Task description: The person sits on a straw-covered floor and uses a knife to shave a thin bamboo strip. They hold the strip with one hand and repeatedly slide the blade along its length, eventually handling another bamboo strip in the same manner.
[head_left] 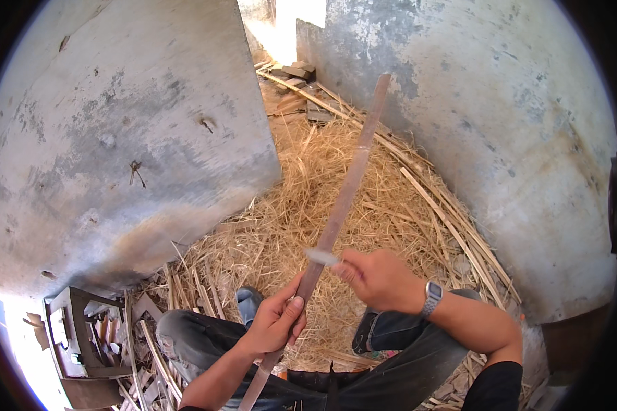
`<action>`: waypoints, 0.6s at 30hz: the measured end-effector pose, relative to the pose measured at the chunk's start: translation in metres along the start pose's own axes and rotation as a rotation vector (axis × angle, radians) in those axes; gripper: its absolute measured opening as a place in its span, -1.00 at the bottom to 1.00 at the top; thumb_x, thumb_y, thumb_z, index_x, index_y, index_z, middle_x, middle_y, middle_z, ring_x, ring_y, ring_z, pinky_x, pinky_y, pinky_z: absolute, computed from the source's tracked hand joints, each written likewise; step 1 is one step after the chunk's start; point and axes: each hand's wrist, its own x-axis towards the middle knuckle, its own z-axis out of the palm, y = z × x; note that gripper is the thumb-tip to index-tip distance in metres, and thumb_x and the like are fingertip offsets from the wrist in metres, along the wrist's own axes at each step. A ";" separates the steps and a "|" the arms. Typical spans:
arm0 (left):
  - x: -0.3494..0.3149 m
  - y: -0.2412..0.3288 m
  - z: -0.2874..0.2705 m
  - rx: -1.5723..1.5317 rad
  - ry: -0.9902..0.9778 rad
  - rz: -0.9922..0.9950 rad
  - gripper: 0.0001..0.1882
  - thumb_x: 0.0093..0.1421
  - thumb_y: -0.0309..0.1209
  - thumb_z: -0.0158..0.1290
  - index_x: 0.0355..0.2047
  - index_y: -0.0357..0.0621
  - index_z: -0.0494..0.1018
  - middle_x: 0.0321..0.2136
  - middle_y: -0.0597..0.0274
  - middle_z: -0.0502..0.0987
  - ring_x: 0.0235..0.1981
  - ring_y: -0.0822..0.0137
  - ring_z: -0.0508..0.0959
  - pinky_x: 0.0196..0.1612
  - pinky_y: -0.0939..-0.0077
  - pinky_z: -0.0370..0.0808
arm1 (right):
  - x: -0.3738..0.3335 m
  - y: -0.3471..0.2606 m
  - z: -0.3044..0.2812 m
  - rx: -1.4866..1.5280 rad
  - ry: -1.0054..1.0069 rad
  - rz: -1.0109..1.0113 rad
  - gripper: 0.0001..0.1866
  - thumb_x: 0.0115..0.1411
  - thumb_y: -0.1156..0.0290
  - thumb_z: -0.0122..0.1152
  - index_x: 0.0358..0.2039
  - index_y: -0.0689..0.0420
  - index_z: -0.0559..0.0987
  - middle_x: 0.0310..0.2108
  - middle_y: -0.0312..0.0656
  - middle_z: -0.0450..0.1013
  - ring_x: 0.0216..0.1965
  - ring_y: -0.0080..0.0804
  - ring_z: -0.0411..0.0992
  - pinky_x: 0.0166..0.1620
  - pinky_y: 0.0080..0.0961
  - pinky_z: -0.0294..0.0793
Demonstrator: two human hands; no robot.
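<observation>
A long, flat, brown bamboo strip (345,195) with a node line near its far end slants up and away from my lap. My left hand (275,320) is closed around its lower part, thumb on top, and the near end runs on below that hand past my leg. In my right hand (382,279), a knife (320,257) is gripped. Its short, pale blade, somewhat blurred, lies across the strip just above my left hand. The knife's handle is mostly hidden by my fingers. A watch (432,297) is on my right wrist.
Loose shavings (298,195) cover the floor before my bent legs. Long pale strips (452,216) lie along the right wall (487,116). Another grey wall (116,130) stands at left. Bricks (298,72) are piled at the back, and a dark frame (68,335) stands lower left.
</observation>
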 end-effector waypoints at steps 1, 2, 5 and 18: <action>-0.001 -0.005 0.001 -0.046 0.025 0.015 -0.41 0.55 -0.27 -0.25 0.49 -0.14 -0.07 -0.71 0.36 0.31 -0.76 0.55 0.31 -0.64 0.69 0.31 | -0.004 -0.007 0.007 -0.111 -0.112 -0.006 -0.54 0.43 -0.05 -0.04 -0.38 0.10 0.48 -0.69 0.01 0.42 -0.60 0.11 0.47 -0.51 -0.09 0.44; -0.001 -0.005 0.001 -0.047 0.024 0.017 -0.41 0.55 -0.27 -0.25 0.49 -0.14 -0.07 -0.71 0.36 0.31 -0.76 0.55 0.31 -0.64 0.69 0.31 | -0.008 -0.014 0.012 -0.112 -0.112 -0.007 -0.54 0.43 -0.05 -0.04 -0.38 0.10 0.48 -0.69 0.01 0.42 -0.60 0.11 0.47 -0.51 -0.09 0.44; -0.007 -0.006 -0.002 -0.096 -0.012 0.022 -0.41 0.55 -0.30 -0.25 0.50 -0.10 -0.08 -0.72 0.35 0.31 -0.77 0.55 0.29 -0.66 0.68 0.30 | -0.005 -0.016 0.021 -0.230 -0.261 -0.024 -0.59 0.44 0.02 -0.02 -0.31 0.11 0.51 -0.67 0.07 0.40 -0.53 0.13 0.50 -0.45 0.00 0.43; -0.013 -0.025 -0.004 -0.318 -0.170 -0.045 -0.38 0.49 -0.43 -0.11 0.49 -0.10 -0.03 -0.76 0.41 0.24 -0.79 0.58 0.23 -0.66 0.64 0.23 | 0.021 0.041 -0.035 0.056 0.258 -0.016 -0.46 0.48 0.00 -0.05 -0.42 0.22 0.55 -0.75 -0.07 0.28 -0.72 -0.19 0.23 -0.56 -0.26 0.22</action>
